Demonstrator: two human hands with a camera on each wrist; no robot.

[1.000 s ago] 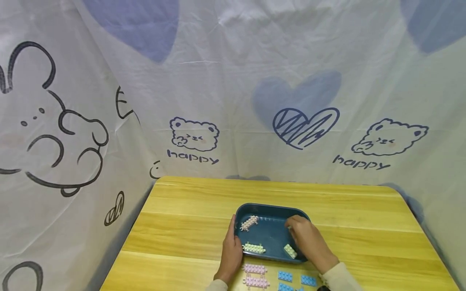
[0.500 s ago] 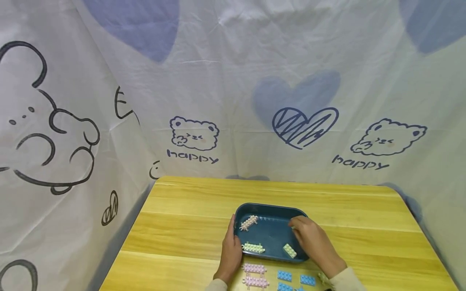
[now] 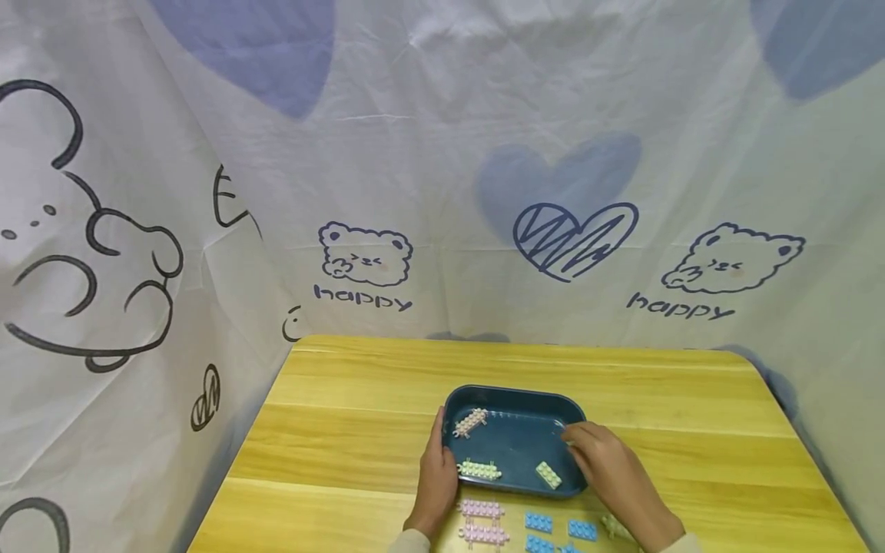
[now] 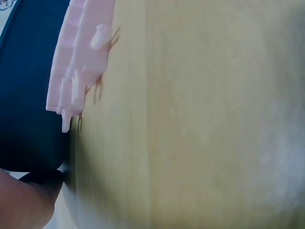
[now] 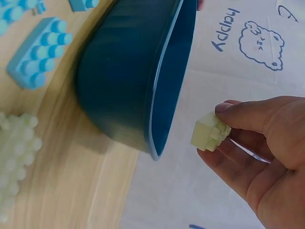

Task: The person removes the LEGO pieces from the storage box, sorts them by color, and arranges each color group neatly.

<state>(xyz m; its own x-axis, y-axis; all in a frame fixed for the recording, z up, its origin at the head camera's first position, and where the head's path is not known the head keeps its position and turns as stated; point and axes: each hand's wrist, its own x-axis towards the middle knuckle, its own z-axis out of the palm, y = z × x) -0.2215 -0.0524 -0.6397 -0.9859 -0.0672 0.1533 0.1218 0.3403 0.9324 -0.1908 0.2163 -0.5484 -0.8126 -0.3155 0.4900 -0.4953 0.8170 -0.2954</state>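
My right hand pinches a small pale yellow-green building brick between thumb and fingertips, above the right side of a dark blue tray. In the right wrist view the brick is off the table and apart from the tray rim. My left hand rests against the tray's left side, fingers straight along the wall and thumb by the near corner. Inside the tray lie a light pink brick strip, a pale green strip and a loose pale green brick.
In front of the tray lie two pink strips and several blue bricks. A pale green piece sits near my right forearm. The wooden table meets a printed curtain at the back.
My right hand has drawn to the right and slightly toward me, toward the tray's right rim. My left hand, the tray and the pieces in it stay about where they were.
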